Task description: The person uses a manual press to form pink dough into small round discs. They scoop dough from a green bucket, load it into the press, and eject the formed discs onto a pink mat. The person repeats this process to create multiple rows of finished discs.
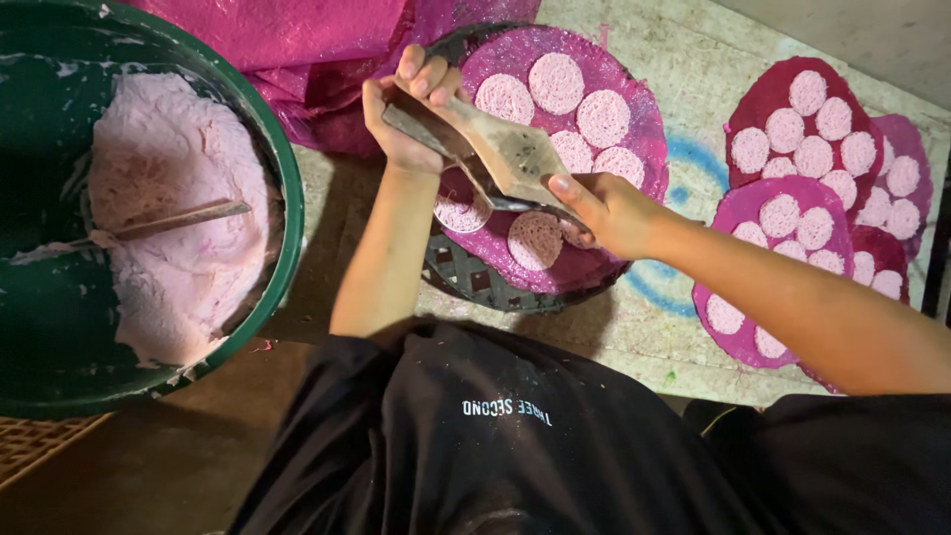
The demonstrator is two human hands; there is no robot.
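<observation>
Left hand (411, 109) grips the metal scraper (505, 149) handle, right hand (609, 208) fingers pinching its blade edge; stiff, light tool; pink dough discs (535, 240) below look soft, fragile.

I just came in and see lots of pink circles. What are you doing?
A person is pressing thin pink noodle rounds onto a magenta sheet laid over a round woven tray. The left hand and the right hand both hold a metal press above the sheet. A big green tub of pink dough with a scoop in it sits beside them. More filled sheets lie on the mat.
</observation>
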